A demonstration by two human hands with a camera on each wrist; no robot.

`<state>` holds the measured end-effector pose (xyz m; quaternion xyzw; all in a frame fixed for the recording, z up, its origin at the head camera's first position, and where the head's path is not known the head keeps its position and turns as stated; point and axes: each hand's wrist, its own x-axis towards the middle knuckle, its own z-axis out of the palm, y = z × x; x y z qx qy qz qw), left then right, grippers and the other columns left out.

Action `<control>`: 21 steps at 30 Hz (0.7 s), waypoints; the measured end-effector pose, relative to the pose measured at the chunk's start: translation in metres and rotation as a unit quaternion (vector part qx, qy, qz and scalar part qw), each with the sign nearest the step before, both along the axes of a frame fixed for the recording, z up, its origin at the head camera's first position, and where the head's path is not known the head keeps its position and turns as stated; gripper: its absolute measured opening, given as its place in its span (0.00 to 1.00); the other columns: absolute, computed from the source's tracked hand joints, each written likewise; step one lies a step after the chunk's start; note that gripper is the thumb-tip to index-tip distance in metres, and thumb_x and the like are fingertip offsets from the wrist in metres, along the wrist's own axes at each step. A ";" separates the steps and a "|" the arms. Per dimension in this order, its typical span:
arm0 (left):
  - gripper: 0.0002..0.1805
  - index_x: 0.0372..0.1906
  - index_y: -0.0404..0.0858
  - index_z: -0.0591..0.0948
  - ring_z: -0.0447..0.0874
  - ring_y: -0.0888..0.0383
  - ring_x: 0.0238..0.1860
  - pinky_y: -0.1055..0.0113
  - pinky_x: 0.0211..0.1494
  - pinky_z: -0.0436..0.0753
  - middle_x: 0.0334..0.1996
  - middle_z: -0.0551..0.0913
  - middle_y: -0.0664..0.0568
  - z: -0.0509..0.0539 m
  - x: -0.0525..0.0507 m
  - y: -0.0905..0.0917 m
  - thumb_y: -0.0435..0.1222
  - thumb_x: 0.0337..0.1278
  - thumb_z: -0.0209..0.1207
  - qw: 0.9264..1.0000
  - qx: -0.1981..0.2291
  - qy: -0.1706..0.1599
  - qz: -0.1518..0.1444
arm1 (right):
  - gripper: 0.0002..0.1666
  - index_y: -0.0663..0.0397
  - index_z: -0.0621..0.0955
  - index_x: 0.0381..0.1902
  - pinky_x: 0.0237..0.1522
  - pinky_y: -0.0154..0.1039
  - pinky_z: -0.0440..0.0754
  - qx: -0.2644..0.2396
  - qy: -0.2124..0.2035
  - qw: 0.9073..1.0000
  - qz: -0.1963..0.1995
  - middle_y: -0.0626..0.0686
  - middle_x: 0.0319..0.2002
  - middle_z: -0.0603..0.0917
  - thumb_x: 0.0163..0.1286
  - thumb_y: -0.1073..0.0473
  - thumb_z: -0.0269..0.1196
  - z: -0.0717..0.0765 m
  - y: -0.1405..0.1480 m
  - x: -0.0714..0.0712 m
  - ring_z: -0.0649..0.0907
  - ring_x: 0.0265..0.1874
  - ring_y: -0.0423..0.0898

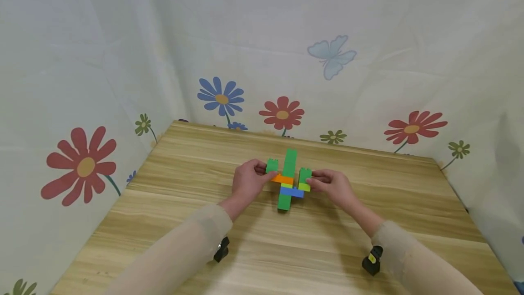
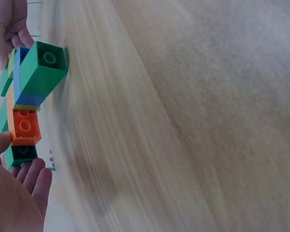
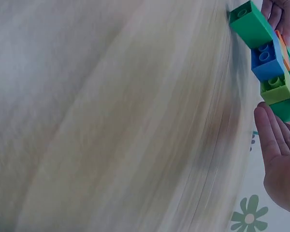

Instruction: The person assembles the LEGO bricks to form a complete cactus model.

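Observation:
A toy-brick build (image 1: 289,163) has a long green column with an orange brick (image 1: 282,179) jutting left and a blue brick (image 1: 292,191) jutting right. My left hand (image 1: 248,179) pinches its left arm, where a green brick (image 1: 272,165) sits on the orange one. At the right arm, my right hand (image 1: 333,187) grips a green brick (image 1: 304,175) stacked on a lime brick (image 3: 276,89). Hollow undersides of the orange brick (image 2: 25,126) and the column's end brick (image 2: 49,60) show in the left wrist view. Whether the build touches the table cannot be told.
The wood-grain table (image 1: 319,249) spreads around both hands. Behind it and at the sides hangs a pale cloth (image 1: 254,26) printed with flowers and a butterfly. Black wrist devices show below the left sleeve (image 1: 176,245) and the right sleeve (image 1: 417,258).

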<state>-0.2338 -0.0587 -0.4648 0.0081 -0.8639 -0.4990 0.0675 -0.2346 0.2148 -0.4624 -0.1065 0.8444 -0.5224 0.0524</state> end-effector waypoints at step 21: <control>0.16 0.42 0.39 0.88 0.86 0.55 0.36 0.61 0.41 0.86 0.36 0.89 0.52 -0.006 -0.004 0.001 0.45 0.58 0.79 0.997 -0.047 -0.055 -0.001 | 0.26 0.78 0.81 0.61 0.47 0.48 0.91 0.049 -0.055 0.995 0.066 0.67 0.47 0.91 0.77 0.60 0.69 0.000 0.005 -0.022 0.93 0.43 0.58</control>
